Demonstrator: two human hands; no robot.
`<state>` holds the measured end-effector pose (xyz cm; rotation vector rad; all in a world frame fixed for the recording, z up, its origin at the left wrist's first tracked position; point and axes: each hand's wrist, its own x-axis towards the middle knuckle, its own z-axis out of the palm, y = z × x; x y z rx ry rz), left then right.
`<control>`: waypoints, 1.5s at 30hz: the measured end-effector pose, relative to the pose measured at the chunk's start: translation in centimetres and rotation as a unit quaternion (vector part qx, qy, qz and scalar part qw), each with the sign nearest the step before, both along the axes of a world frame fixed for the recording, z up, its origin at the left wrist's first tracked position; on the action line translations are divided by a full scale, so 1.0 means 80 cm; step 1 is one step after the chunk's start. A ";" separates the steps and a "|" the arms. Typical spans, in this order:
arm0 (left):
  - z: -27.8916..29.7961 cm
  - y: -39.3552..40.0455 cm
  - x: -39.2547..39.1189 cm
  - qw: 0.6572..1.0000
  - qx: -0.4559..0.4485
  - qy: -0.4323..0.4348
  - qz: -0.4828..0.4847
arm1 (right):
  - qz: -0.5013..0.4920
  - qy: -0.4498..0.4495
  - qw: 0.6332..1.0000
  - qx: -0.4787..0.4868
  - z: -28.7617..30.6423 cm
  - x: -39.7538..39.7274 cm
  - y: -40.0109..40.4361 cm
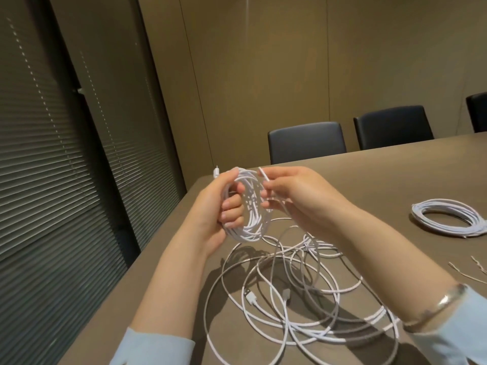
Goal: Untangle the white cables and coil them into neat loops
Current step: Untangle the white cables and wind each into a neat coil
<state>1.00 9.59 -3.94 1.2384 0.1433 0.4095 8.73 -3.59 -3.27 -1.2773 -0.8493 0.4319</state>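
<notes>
My left hand point(220, 206) grips an upright coil of white cable point(251, 222) above the table, fingers through the loop; a plug end sticks up past the thumb. My right hand point(292, 196) pinches the loose end of that cable point(263, 176) beside the top of the coil. Below both hands a loose tangle of white cables point(295, 293) sprawls on the brown table point(382, 180), with two USB plugs point(251, 296) lying in it. A finished flat coil point(448, 219) rests at the right.
Thin twist ties point(466, 270) lie near the right edge. Three dark chairs point(307, 142) stand along the far side of the table. Slatted blinds point(52, 167) cover the wall at left, past the table's left edge.
</notes>
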 end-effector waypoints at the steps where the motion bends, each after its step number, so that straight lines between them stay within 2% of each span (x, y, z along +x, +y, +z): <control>1: 0.000 -0.004 0.001 1.000 0.013 0.001 0.000 | 0.003 -0.017 1.000 0.004 -0.001 -0.001 -0.001; 6: -0.001 -0.018 0.007 0.997 0.074 0.005 0.019 | -0.065 -0.063 0.995 0.038 -0.007 -0.007 -0.004; 9: -0.005 -0.026 0.009 0.994 0.100 0.005 0.037 | -0.139 -0.088 0.986 0.037 -0.013 -0.012 0.004; 13: -0.005 -0.024 0.011 0.997 0.039 -0.011 0.058 | -0.192 -0.167 0.967 0.002 -0.015 -0.017 0.008; 15: -0.001 -0.017 0.008 0.997 -0.026 -0.047 0.051 | -0.169 -0.195 0.964 -0.071 -0.015 -0.018 0.006; 17: 0.004 -0.009 0.004 0.992 -0.077 -0.084 0.046 | -0.085 -0.185 0.968 -0.145 -0.015 -0.019 0.004; 19: 0.006 0.002 0.002 0.986 -0.114 -0.108 0.055 | -0.009 -0.162 0.971 -0.178 -0.017 -0.018 0.002; 21: 0.008 0.015 0.000 0.981 -0.139 -0.123 0.061 | 0.016 -0.174 0.966 -0.192 -0.016 -0.013 -0.001; 24: 0.008 0.031 -0.006 0.968 -0.191 -0.154 0.044 | 0.038 -0.232 0.939 -0.251 -0.015 -0.003 -0.009; 27: 0.010 0.042 -0.017 0.937 -0.283 -0.203 -0.013 | 0.053 -0.254 0.909 -0.327 -0.021 0.018 -0.017; 33: 0.006 0.061 -0.033 0.947 -0.257 -0.193 -0.034 | 0.058 -0.169 0.907 -0.381 -0.036 0.061 -0.036; 38: 0.008 0.067 -0.039 0.954 -0.244 -0.166 -0.058 | -0.050 -0.153 0.883 -0.441 -0.034 0.083 -0.052; 42: 0.010 0.070 -0.045 0.974 -0.188 -0.123 -0.043 | -0.169 -0.075 0.901 -0.391 -0.033 0.094 -0.060; 45: 0.011 0.061 -0.039 0.991 -0.109 -0.071 -0.020 | -0.168 -0.023 0.927 -0.334 -0.027 0.091 -0.056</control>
